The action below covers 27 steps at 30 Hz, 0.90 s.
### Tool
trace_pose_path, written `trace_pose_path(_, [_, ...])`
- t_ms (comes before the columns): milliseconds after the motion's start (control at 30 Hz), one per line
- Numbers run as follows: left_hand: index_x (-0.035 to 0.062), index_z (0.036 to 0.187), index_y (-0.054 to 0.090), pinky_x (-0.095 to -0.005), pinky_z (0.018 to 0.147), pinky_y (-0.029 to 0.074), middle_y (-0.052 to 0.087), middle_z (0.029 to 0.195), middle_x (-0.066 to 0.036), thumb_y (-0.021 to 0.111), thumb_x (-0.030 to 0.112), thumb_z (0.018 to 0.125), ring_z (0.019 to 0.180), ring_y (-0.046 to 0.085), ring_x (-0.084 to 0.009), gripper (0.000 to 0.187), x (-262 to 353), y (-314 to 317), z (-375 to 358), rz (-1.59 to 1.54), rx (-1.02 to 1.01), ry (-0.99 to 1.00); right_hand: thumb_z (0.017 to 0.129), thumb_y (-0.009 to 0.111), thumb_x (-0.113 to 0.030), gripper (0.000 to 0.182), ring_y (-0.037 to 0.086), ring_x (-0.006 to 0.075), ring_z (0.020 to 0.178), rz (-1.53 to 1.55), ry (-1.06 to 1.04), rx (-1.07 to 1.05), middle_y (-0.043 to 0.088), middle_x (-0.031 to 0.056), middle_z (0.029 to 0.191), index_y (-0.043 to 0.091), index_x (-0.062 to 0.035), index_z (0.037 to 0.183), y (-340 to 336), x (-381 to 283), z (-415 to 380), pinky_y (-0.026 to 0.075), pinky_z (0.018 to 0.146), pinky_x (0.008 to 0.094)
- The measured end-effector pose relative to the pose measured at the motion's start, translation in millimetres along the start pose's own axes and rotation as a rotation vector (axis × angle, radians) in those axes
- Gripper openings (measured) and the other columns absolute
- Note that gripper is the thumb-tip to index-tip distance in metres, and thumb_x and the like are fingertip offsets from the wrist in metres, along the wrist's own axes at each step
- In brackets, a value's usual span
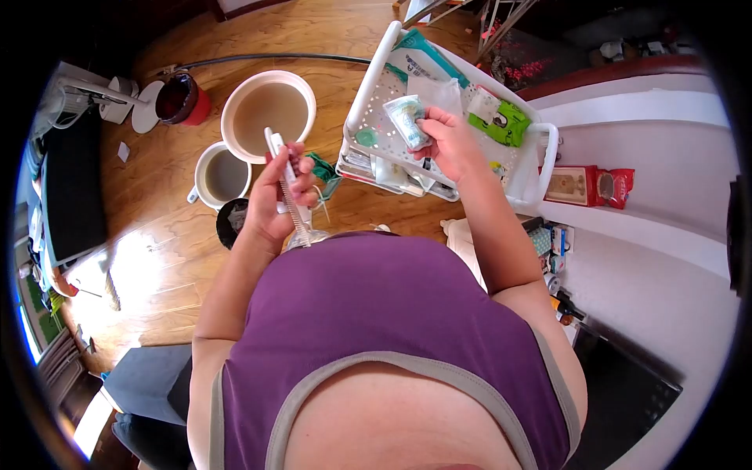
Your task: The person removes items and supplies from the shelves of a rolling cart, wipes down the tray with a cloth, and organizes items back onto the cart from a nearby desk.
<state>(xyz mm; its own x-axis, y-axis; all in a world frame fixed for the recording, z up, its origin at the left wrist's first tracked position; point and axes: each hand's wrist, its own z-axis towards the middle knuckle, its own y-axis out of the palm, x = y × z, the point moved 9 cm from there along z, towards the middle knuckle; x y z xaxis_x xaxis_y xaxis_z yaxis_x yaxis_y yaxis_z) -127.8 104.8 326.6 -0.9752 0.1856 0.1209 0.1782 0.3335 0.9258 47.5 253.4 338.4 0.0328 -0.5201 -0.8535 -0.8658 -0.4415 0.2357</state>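
My left hand point(283, 192) is closed around a bundle of slim items. Among them are a white stick-like piece point(274, 141) poking up past the fingers and a narrow comb point(294, 210) with its teeth showing below. The rest of the bundle is hidden by the fingers. Over a white cart basket point(381, 74), my right hand point(450, 145) grips a small white-and-green tube-shaped packet point(407, 122). Inside the basket lie a teal package point(435, 55), a clear plastic bag point(439, 94) and a bright green packet point(501, 121).
Two white tubs of cloudy liquid, a large one point(308, 98) and a smaller handled one point(202, 168), stand on the wooden floor. Beyond them is a red bin point(196, 108). A dark hose point(266, 56) crosses the floor. Boxed goods point(569, 186) line the right-hand ledge.
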Motion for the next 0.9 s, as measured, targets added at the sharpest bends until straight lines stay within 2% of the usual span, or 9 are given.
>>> trace_pose_path(67, [0.0107, 0.102, 0.050, -0.0229, 0.049, 0.037, 0.053, 0.077, -0.004, 0.051, 0.023, 0.091, 0.057, 0.045, -0.0095, 0.017, -15.9, 4.3, -2.0, 0.068, 0.011, -0.067, 0.088, 0.048, -0.009, 0.019, 0.058, 0.0130, 0.057, -0.001, -0.017, -0.032, 0.062, 0.0053, 0.078, 0.058, -0.0005, 0.101, 8.4, -0.3, -7.0, 0.046, 0.047, 0.0245])
trace_pose_path(100, [0.0113, 0.108, 0.048, -0.0224, 0.051, 0.037, 0.051, 0.079, -0.002, 0.050, 0.025, 0.091, 0.058, 0.043, -0.0079, 0.021, -20.4, 5.4, -5.5, 0.175, 0.025, -0.105, 0.088, 0.049, -0.009, 0.018, 0.055, 0.0111, 0.054, -0.020, -0.027, -0.027, 0.061, 0.0043, 0.076, 0.058, -0.0004, 0.100, 13.1, -2.4, -10.9, 0.044, 0.045, 0.0233])
trace_pose_path(167, [0.0108, 0.110, 0.048, -0.0228, 0.051, 0.037, 0.052, 0.080, -0.002, 0.051, 0.024, 0.091, 0.058, 0.044, -0.0078, 0.024, -23.3, 4.5, -11.1, 0.359, 0.141, -0.119, 0.087, 0.051, -0.010, 0.017, 0.053, 0.0092, 0.051, -0.034, -0.037, -0.026, 0.059, 0.0033, 0.074, 0.058, -0.0003, 0.100, 22.7, -5.4, -19.9, 0.042, 0.043, 0.0221])
trace_pose_path(233, [0.0085, 0.109, 0.048, -0.0229, 0.050, 0.038, 0.054, 0.078, -0.003, 0.055, 0.019, 0.089, 0.060, 0.048, -0.0087, 0.023, -24.3, 7.8, -8.7, 0.406, 0.166, -0.127, 0.084, 0.056, -0.009, 0.021, 0.052, 0.0092, 0.049, -0.228, -0.075, -0.110, 0.059, 0.0049, 0.072, 0.056, 0.0017, 0.101, 41.1, -9.3, -30.9, 0.039, 0.039, 0.0221])
trace_pose_path(433, [0.0092, 0.099, 0.051, -0.0213, 0.048, 0.034, 0.048, 0.072, 0.002, 0.059, 0.015, 0.086, 0.056, 0.042, -0.0059, 0.017, -30.3, 8.5, -1.1, 0.521, 0.144, -0.147, 0.083, 0.059, -0.011, 0.020, 0.052, 0.0086, 0.047, -0.440, -0.070, -0.236, 0.058, 0.0053, 0.066, 0.051, 0.0019, 0.095, 86.2, -5.0, -41.7, 0.038, 0.038, 0.0219])
trace_pose_path(533, [0.0084, 0.095, 0.051, -0.0206, 0.047, 0.033, 0.048, 0.071, 0.002, 0.058, 0.013, 0.087, 0.054, 0.041, -0.0055, 0.012, -21.4, 8.9, -2.6, 0.495, 0.183, -0.065, 0.086, 0.058, -0.011, 0.018, 0.055, 0.0087, 0.054, -0.295, -0.033, -0.275, 0.058, 0.0039, 0.074, 0.050, -0.0009, 0.098, 91.1, -7.0, -47.0, 0.044, 0.045, 0.0206])
trace_pose_path(600, [0.0079, 0.095, 0.052, -0.0211, 0.047, 0.033, 0.048, 0.070, 0.002, 0.058, 0.013, 0.087, 0.054, 0.040, -0.0058, 0.012, -16.7, 5.2, -2.8, 0.458, 0.208, -0.042, 0.085, 0.059, -0.008, 0.018, 0.060, 0.0121, 0.066, -0.073, -0.133, -0.347, 0.059, 0.0079, 0.079, 0.050, 0.0004, 0.098, 95.6, -13.7, -53.1, 0.050, 0.056, 0.0228])
trace_pose_path(700, [0.0078, 0.094, 0.052, -0.0215, 0.047, 0.033, 0.047, 0.069, 0.002, 0.058, 0.012, 0.087, 0.054, 0.040, -0.0060, 0.011, -16.9, -1.8, -4.9, 0.389, 0.242, -0.026, 0.086, 0.056, -0.004, 0.013, 0.061, 0.0130, 0.075, -0.081, -0.210, -0.348, 0.058, 0.0083, 0.085, 0.050, -0.0003, 0.097, 91.9, -12.3, -54.0, 0.052, 0.064, 0.0240])
trace_pose_path(900, [0.0093, 0.092, 0.050, -0.0212, 0.048, 0.033, 0.047, 0.068, 0.002, 0.058, 0.015, 0.088, 0.053, 0.040, -0.0057, 0.010, -21.0, -5.1, -4.8, 0.261, 0.250, -0.016, 0.086, 0.053, 0.000, 0.008, 0.060, 0.0123, 0.070, 0.008, -0.315, -0.258, 0.058, 0.0062, 0.082, 0.050, -0.0017, 0.093, 89.2, -7.0, -48.6, 0.052, 0.064, 0.0244])
